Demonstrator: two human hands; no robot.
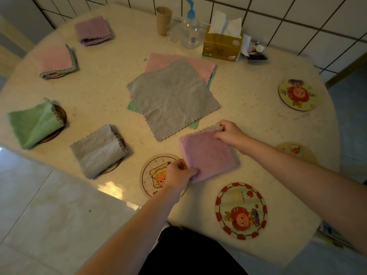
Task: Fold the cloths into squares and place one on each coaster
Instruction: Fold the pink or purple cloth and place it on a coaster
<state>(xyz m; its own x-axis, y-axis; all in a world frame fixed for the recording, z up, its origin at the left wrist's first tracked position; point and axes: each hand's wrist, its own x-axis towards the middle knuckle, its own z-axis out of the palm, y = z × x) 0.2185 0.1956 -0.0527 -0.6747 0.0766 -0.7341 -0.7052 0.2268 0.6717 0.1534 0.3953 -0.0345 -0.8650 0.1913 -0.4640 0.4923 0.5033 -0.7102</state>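
A folded pink cloth [208, 153] lies on the table's near middle. My left hand [178, 173] pinches its near left corner, and my right hand [230, 132] pinches its far right corner. Under my left hand lies a cartoon coaster [153, 175]. A red-rimmed coaster [241, 211] lies near the front edge, another coaster [297, 95] at the right, and a pale coaster [297, 151] beyond my right forearm. Folded cloths lie on coasters at the left: grey [98, 150], green [33, 124], pink [56, 61] and purple [92, 30]. A pile of unfolded cloths, grey cloth [172, 98] on top, is at the centre.
A tissue box [222, 44], a clear pump bottle [189, 28] and a brown paper cup [163, 19] stand at the table's far edge by the tiled wall. Small items [256, 52] sit right of the box. The table edge curves close to my body.
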